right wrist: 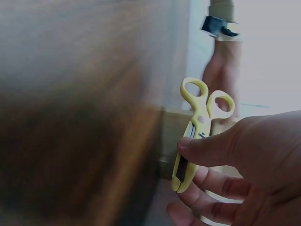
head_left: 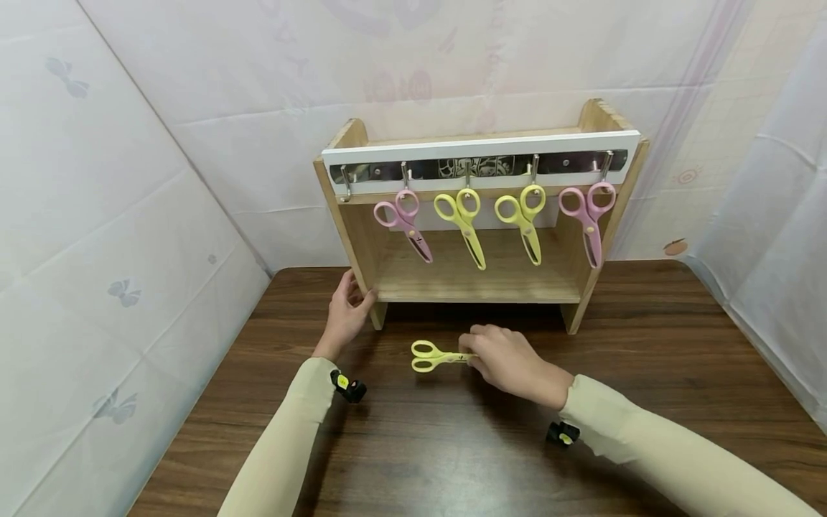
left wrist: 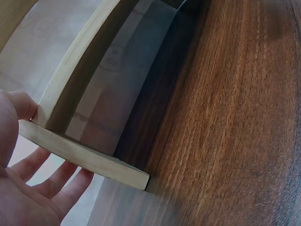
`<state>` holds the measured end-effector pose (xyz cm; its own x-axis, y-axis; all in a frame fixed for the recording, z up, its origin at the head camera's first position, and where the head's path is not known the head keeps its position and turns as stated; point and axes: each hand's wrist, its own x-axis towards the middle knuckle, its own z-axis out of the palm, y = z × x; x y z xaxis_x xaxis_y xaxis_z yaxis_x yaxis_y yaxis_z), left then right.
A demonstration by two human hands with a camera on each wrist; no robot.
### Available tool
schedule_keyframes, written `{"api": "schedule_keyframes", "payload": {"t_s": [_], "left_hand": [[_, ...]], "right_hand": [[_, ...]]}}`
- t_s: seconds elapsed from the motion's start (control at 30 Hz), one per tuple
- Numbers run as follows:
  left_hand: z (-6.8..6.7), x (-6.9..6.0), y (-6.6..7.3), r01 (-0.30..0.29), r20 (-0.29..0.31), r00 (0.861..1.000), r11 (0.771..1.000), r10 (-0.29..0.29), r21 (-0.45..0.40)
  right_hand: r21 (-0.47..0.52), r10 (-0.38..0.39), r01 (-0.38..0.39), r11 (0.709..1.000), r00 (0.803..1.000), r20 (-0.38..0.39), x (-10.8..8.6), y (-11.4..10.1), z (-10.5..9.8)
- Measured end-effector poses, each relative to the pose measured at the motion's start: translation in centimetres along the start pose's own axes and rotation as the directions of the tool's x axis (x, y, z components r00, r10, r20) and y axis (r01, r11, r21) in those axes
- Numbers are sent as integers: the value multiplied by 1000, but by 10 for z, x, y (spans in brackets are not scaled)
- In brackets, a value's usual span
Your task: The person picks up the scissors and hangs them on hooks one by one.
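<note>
My right hand (head_left: 510, 361) pinches a pair of yellow scissors (head_left: 444, 357) by the blade end, above the table in front of a wooden shelf (head_left: 478, 293). In the right wrist view the thumb lies across the blades of the scissors (right wrist: 201, 118), and both handle loops point away from the palm. My left hand (head_left: 347, 316) grips the lower left side panel of the shelf; in the left wrist view its thumb is on one side of the panel (left wrist: 94, 161) and the fingers are on the other.
Across the shelf's top front runs a hook rail (head_left: 413, 170). Pink scissors (head_left: 405, 222) and yellow scissors (head_left: 462, 219) hang there, then yellow scissors (head_left: 525, 215) and pink scissors (head_left: 589, 219). The leftmost hook (head_left: 345, 184) carries nothing. A patterned curtain (head_left: 258, 64) surrounds the brown table (head_left: 413, 459).
</note>
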<state>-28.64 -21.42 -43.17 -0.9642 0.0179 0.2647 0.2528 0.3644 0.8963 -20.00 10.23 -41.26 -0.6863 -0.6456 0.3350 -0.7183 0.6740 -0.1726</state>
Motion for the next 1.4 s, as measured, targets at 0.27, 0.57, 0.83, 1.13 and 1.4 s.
{"api": "schedule_keyframes", "payload": {"t_s": [0.27, 0.57, 0.83, 1.13, 1.4], "left_hand": [[-1, -1, -2, -3, -21, 1000, 1000, 4, 17], [-1, 2, -8, -33, -18, 999, 999, 33, -1], [2, -1, -7, -21, -34, 999, 999, 22, 27], [4, -2, -4, 22, -31, 999, 1000, -21, 22], [3, 1, -3, 17, -48, 999, 1000, -17, -1]], "right_hand": [[-47, -32, 30, 998, 998, -53, 24, -10, -40], [30, -79, 86, 996, 983, -164, 53, -25, -72], [121, -86, 121, 985, 962, -260, 80, -36, -86], [204, -51, 130, 970, 934, -354, 107, -47, -88], [253, 7, 112, 961, 904, -427, 125, -54, -88]]}}
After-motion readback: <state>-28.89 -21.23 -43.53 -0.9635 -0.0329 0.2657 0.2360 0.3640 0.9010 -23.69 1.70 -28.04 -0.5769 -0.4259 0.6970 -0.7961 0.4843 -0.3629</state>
